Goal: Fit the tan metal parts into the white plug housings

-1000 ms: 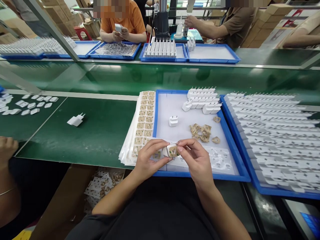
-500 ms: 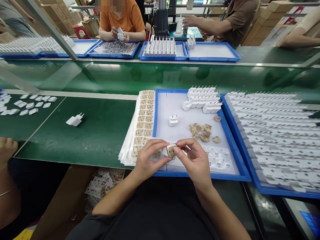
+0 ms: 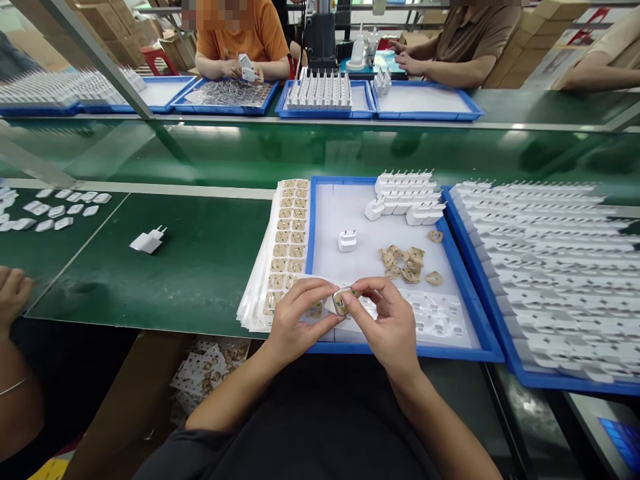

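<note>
Between my hands, above the near edge of a blue-rimmed tray (image 3: 313, 227), is a white plug adapter (image 3: 330, 305) with a tan sticker (image 3: 341, 303) on its face. My left hand (image 3: 296, 319) grips the adapter's side between thumb and fingers. My right hand (image 3: 387, 320) has its thumb on the sticker and its fingers closed at the adapter's far edge. Left of the tray lies a stack of sticker sheets (image 3: 287, 250). In the tray, one plug adapter (image 3: 347, 241) stands alone, and several more adapters (image 3: 405, 197) are grouped at the back. Crumpled tan backing pieces (image 3: 403, 262) lie nearby.
On the right, another tray (image 3: 565, 273) holds rows of white adapters. A single adapter (image 3: 149, 240) and several white covers (image 3: 63, 210) lie on the green bench to the left. Another person's hand (image 3: 14, 293) is at the left edge. Co-workers sit behind trays across the bench.
My right thumb has shifted slightly left over the sticker, covering more of it. Across the bench, a co-worker's hands have moved away from a white bottle.
</note>
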Demonstrator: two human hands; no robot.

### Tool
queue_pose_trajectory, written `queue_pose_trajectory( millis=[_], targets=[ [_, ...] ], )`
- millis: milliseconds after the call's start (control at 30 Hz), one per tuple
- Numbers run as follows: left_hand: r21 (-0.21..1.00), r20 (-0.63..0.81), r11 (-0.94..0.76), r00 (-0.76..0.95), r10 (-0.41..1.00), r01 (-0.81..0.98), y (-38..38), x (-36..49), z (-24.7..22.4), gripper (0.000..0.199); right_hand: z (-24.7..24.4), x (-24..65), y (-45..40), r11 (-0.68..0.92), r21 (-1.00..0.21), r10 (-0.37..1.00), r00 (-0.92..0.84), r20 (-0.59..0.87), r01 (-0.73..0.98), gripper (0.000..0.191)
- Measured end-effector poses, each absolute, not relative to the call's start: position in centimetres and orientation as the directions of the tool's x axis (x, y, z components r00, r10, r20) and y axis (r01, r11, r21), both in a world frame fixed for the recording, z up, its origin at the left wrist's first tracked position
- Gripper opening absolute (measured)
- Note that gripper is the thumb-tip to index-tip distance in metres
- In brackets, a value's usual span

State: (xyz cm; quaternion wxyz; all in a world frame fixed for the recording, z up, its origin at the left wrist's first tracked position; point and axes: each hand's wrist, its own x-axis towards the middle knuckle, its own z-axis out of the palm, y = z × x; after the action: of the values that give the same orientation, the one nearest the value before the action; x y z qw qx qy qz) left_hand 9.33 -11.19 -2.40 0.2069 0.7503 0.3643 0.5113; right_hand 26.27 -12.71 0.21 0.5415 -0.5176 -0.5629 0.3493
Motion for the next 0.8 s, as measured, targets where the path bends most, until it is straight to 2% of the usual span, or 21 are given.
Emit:
queue_pose_trajectory(
  millis=[167, 267, 367, 467, 567, 633, 800],
  targets=[
    [0.662, 0.639, -0.670, 0.212, 0.739, 0.338, -11.0, 9.3, -2.5, 0.037, 0.0, 26.2, -12.6, 0.315, -0.861, 0.922, 0.085, 0.377, 0.400, 0.008],
    [0.660, 0.657, -0.673, 0.178, 0.733, 0.336, -11.1, 9.3, -2.8, 0.037, 0.0, 26.3, -12.3, 0.371, -0.790, 0.877, 0.096, 0.471, 0.487, 0.025],
    [0.680, 0.663, -0.657, 0.111, 0.740, 0.325, -11.2, 9.5, -3.2, 0.036, 0.0, 26.5, -12.1, 0.313, -0.891, 0.942, 0.014, 0.336, 0.328, 0.038],
    [0.681, 0.680, -0.659, 0.061, 0.731, 0.319, -11.4, 9.7, -3.5, 0.035, -0.3, 26.4, -12.0, 0.196, -0.979, 0.976, -0.106, 0.188, 0.062, 0.028],
    [0.660, 0.702, -0.678, 0.055, 0.710, 0.324, -11.4, 9.8, -3.7, 0.039, -0.9, 26.2, -12.0, 0.151, -0.981, 0.983, -0.084, 0.162, -0.124, 0.022],
    [0.646, 0.717, -0.688, 0.046, 0.695, 0.331, -11.4, 9.9, -3.7, 0.040, -1.2, 26.1, -11.9, 0.153, -0.975, 0.985, -0.058, 0.164, -0.158, 0.022],
    [0.591, 0.763, -0.727, 0.049, 0.645, 0.349, -11.3, 10.3, -3.4, 0.038, -0.9, 26.0, -12.0, 0.165, -0.982, 0.985, -0.036, 0.168, -0.090, 0.020]
  ],
)
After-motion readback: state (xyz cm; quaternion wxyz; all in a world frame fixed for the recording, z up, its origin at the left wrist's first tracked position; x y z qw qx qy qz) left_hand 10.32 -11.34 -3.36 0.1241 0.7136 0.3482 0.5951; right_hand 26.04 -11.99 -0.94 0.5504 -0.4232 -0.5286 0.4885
